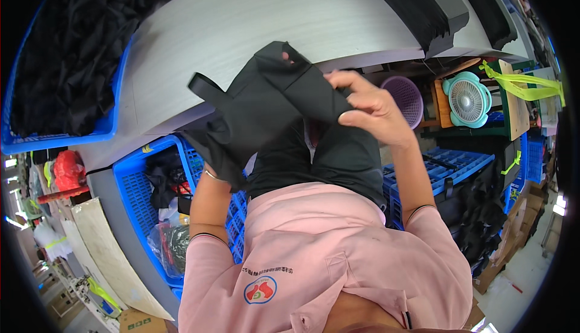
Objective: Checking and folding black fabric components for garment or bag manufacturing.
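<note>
While the black fabric piece (272, 109) hangs in front of the person's chest, just at the near edge of the grey bench (254, 12), both hands are busy with it. The right hand (368, 106) is closed in a pinch on the upper right fold of the cloth, fingers (344, 80) curled over its edge and thumb pressed underneath. The left hand (287, 58) is almost wholly buried inside the fabric; only a few fingertips show through an opening near the top, so how far it is open cannot be told, though it clearly carries the cloth from within. A black strap (208, 88) juts out from the left side of the piece.

On the far left of the bench sits a blue crate (112, 121) heaped with more black fabric. Below the bench on the left stands another blue crate (136, 194) holding dark scraps and bags. To the right lie a purple basket (406, 98), a teal fan (468, 99) and a yellow-green strap (522, 85). Stacks of black material (417, 6) rest on the far right of the bench.
</note>
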A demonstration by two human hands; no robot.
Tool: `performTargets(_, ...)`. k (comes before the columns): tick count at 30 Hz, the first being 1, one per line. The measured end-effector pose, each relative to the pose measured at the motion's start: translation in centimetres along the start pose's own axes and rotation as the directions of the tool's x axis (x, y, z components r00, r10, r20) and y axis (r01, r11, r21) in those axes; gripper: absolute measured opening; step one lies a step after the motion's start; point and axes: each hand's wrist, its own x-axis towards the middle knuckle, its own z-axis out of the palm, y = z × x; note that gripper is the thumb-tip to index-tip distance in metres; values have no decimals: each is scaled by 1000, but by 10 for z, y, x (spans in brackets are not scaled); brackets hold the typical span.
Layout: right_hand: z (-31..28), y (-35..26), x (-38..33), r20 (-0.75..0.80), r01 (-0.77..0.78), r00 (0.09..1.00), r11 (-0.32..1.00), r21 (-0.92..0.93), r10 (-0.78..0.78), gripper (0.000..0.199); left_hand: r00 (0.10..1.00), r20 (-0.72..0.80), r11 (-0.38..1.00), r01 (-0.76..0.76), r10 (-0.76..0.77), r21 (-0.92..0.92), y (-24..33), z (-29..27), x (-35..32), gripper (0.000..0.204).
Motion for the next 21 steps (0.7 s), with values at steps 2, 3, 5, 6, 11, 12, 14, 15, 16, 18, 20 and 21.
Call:
performTargets(2,-14,-4,13,13,-45,999,997,59,44,17,986,-125,993,98,-106,-62,-1,-6,0,45)
performTargets(3,-16,-8,25,-34,-48,998,999,17,49,20,970,-186,985,142,-159,-101,-2,-8,1,45)
performTargets(5,-27,-8,58,-113,-18,994,989,-144,1,25,916,-306,961,211,-259,-179,-3,-9,3,45)
performTargets(6,-37,-2,79,-145,10,988,964,-265,-50,28,882,-359,946,236,-304,-222,-4,-8,4,45)
performTargets(11,-82,62,132,-388,-35,836,668,-743,-387,29,846,-485,973,164,-223,-162,47,21,19,37)
performTargets(12,-76,62,130,-384,-29,837,669,-742,-389,29,816,-530,970,151,-230,-188,50,23,9,33)
performTargets(14,-49,48,99,-447,-34,777,680,-732,-443,25,703,-649,953,145,-289,-267,57,12,-13,24)
performTargets(15,-34,42,83,-528,-80,768,764,-641,-363,22,607,-758,970,112,-239,-216,60,5,-15,20)
performTargets(16,-19,38,65,-601,-131,751,832,-540,-272,19,516,-835,977,179,-194,-116,61,-7,-14,21)
performTargets(18,14,38,45,-678,-123,712,918,-377,-184,14,472,-877,975,221,-92,17,59,-23,6,24)
performTargets(20,42,30,48,-620,-50,763,940,-338,-183,18,424,-905,999,47,-29,-10,58,-39,31,27)
performTargets(21,52,25,56,-564,-15,801,935,-353,-200,22,432,-901,999,50,-28,-7,53,-44,37,27)
